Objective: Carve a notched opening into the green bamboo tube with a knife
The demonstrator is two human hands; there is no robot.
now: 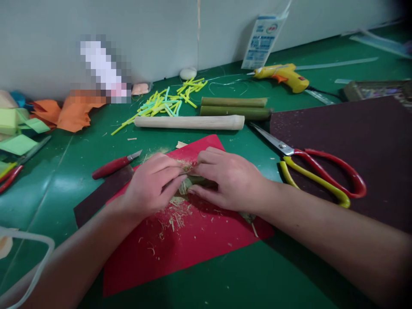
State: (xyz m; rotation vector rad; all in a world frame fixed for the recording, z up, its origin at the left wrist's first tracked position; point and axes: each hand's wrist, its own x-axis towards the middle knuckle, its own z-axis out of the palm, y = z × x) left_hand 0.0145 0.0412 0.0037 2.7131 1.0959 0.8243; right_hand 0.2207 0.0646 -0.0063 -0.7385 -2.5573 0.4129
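Note:
My right hand (230,180) is closed around a short green bamboo piece (202,182), which shows between thumb and fingers and seems to emerge below the palm. Close against its pale, scraped end, the fingers of my left hand (158,182) are pinched together. A thin greyish edge shows between the two hands; what the left fingers grip is mostly hidden. Beneath them lies a red sheet (189,249) strewn with pale shavings (175,216). A red-handled carving knife (112,166) rests left of my left hand, beside a dark brown strip (103,195) that looks like sandpaper.
Red-and-yellow-handled scissors (286,148) lie on a dark brown sheet (347,133) at right. Behind the hands are a pale peeled stick (189,122), two green bamboo lengths (234,113), yellow-green cut strips (157,105) and a yellow glue gun (286,77). Folded coloured papers (19,124) sit at left.

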